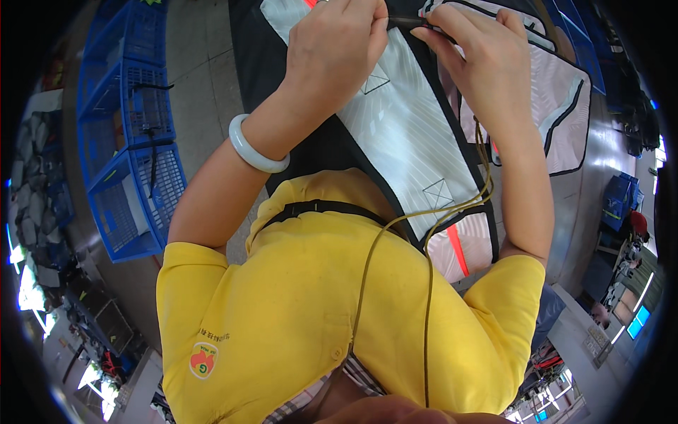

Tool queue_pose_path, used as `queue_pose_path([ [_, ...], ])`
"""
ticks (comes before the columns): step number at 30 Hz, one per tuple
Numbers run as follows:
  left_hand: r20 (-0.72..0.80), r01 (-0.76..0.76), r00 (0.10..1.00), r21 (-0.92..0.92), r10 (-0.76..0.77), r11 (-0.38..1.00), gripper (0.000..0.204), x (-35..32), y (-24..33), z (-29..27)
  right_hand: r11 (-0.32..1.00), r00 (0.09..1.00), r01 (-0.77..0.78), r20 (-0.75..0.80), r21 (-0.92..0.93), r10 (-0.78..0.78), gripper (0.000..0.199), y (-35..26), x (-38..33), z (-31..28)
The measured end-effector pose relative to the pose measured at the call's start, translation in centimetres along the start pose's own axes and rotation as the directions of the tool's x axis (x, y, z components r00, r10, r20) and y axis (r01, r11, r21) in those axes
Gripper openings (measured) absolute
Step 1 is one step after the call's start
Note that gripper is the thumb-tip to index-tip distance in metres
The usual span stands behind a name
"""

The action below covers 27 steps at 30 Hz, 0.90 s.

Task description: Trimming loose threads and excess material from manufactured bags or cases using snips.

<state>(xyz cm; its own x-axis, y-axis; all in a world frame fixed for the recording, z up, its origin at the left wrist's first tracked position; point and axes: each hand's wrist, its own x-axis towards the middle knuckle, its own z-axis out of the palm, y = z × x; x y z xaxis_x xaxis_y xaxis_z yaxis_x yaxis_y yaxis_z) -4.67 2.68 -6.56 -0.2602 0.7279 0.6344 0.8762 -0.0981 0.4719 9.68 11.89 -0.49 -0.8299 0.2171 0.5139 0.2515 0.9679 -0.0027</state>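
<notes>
Together, the left hand (328, 60) and right hand (491, 62) pinch a dark strip (405, 22), which spans the small gap between them near the view's upper edge. Beneath them lies a white, black-edged panel (399, 120), its lower end crossed by a brown cord (452, 209), while blue crates (148, 102) stand off to the left.

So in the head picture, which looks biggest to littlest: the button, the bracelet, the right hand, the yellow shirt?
Biggest to smallest, as they look here:
1. Yellow shirt, though it may look extra big from being near the camera
2. Right hand
3. Bracelet
4. Button
</notes>
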Motion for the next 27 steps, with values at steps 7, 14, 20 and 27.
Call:
queue_pose_path([
  [7,-0.019,-0.03,0.999,-0.025,0.03,0.999,0.008,0.1,-0.2,0.0,0.995,0.995,0.095,-0.019,-0.04,-0.096,0.022,0.2,0.6,0.2],
  [14,0.005,0.008,1.0,-0.061,-0.008,0.998,0.009,-0.1,-0.3,-0.6,0.996,0.998,-0.059,0.011,0.072,0.058,0.021,0.1,0.5,-0.7],
  [20,0.016,-0.004,1.0,-0.117,0.006,0.993,0.011,-0.2,-0.8,-0.4,0.999,0.994,-0.025,0.104,0.036,0.021,0.021,0.4,0.0,0.3],
  [27,-0.097,-0.13,0.989,-0.155,0.116,0.979,0.01,-0.7,-2.3,1.2,0.999,0.997,0.046,0.054,0.008,-0.046,0.02,0.0,0.2,0.2],
])
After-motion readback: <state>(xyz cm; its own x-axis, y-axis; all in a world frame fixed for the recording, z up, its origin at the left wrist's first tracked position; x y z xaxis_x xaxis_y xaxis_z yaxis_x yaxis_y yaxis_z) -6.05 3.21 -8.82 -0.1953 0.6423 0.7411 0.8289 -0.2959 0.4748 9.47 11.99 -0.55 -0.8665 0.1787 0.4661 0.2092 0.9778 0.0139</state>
